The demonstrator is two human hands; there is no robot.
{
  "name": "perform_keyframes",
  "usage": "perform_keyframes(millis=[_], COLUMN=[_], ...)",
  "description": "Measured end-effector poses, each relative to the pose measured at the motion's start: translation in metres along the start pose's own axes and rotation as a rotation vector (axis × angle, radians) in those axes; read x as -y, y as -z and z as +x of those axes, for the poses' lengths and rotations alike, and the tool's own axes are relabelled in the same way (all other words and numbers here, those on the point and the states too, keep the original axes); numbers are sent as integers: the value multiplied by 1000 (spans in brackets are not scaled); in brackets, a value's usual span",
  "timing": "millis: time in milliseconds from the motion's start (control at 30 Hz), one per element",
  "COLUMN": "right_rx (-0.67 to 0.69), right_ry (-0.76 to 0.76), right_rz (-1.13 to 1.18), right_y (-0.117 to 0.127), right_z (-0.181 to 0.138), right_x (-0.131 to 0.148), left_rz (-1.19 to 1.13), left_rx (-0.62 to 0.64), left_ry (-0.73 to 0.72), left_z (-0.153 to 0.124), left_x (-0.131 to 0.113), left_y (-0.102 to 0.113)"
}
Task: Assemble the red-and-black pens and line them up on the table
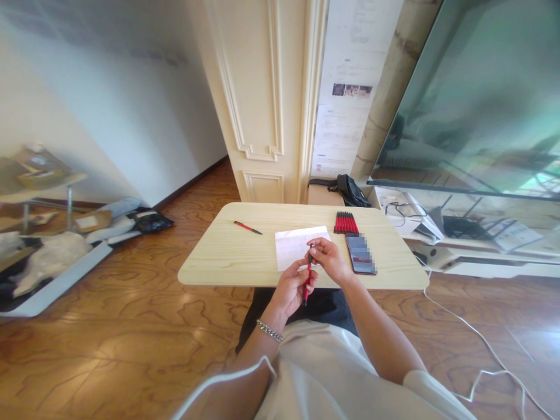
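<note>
A red pen (307, 279) with black ends is held upright over the near edge of a small pale wooden table (227, 256). My left hand (291, 289) wraps around its lower half. My right hand (329, 256) pinches its top end. Under my hands a white sheet of paper (293, 242) lies on the table. A row of several red pens (346, 223) lies at the far right of the table, with a dark phone (360, 254) just in front of them. One more red pen (247, 227) lies alone at the far left.
Wooden floor surrounds the table. A cream panelled door and a black bag (350, 189) stand behind it. A low white TV stand (481, 245) with a large screen is at right, and a white cable (476, 344) trails across the floor. Clutter lies at left.
</note>
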State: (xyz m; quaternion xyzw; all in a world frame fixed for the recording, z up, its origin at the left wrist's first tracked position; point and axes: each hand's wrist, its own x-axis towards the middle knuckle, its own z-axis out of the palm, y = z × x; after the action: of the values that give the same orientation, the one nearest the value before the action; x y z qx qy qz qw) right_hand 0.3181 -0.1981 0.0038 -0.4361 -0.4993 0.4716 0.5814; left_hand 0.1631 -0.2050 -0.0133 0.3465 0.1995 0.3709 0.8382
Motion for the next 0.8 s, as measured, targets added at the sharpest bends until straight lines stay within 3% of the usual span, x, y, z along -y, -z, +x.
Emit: perform_keyframes(millis=[167,367,467,667,800], right_rx=[-118,-320,-355,-149,-232], right_ry=[19,-8,-16,-114,-90], right_rz=[-119,-339,-336,84,28], right_y=[-2,-15,-18,-14,-15], right_z=[1,-2,-4,-8,-10], right_x=[-8,-21,-19,-8,-9], left_rz=[229,359,340,295,300], left_rx=[-192,-397,-339,-194,-228], left_ry=[-154,-229,-186,-77,-67], left_z=[5,11,11,6,6], left_x=[6,10,8,4,7], left_y=[-2,1,4,2,1])
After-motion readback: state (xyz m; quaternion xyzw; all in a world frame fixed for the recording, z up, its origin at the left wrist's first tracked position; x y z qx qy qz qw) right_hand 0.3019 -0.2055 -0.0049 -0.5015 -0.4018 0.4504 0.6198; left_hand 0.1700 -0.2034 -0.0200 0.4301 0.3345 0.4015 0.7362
